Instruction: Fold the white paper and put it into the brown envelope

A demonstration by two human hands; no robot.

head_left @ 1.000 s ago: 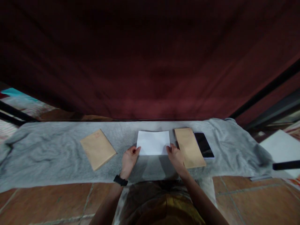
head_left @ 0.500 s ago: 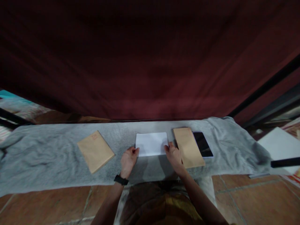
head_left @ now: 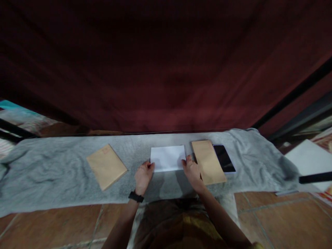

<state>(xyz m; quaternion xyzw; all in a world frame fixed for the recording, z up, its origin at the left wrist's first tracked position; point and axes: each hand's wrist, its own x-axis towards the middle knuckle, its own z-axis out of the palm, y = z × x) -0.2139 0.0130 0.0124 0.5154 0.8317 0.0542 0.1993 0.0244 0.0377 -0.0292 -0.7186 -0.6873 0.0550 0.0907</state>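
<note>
A white folded sheet of paper [head_left: 168,157] lies on a grey cloth [head_left: 52,173] in front of me. My left hand [head_left: 143,176], with a black watch at the wrist, pinches the paper's near left corner. My right hand [head_left: 191,170] pinches its near right corner. A brown envelope [head_left: 208,161] lies just right of the paper, touching my right hand's side. Another brown envelope [head_left: 106,166] lies apart to the left.
A dark phone [head_left: 224,158] rests right of the nearer envelope. A dark red curtain [head_left: 166,69] hangs behind the cloth. Terracotta floor tiles [head_left: 285,218] show near me. A white sheet [head_left: 308,162] and a black bar [head_left: 315,177] sit at the far right.
Both hands have stayed at the paper's near corners. The view has shifted slightly; nothing on the cloth has visibly moved.
</note>
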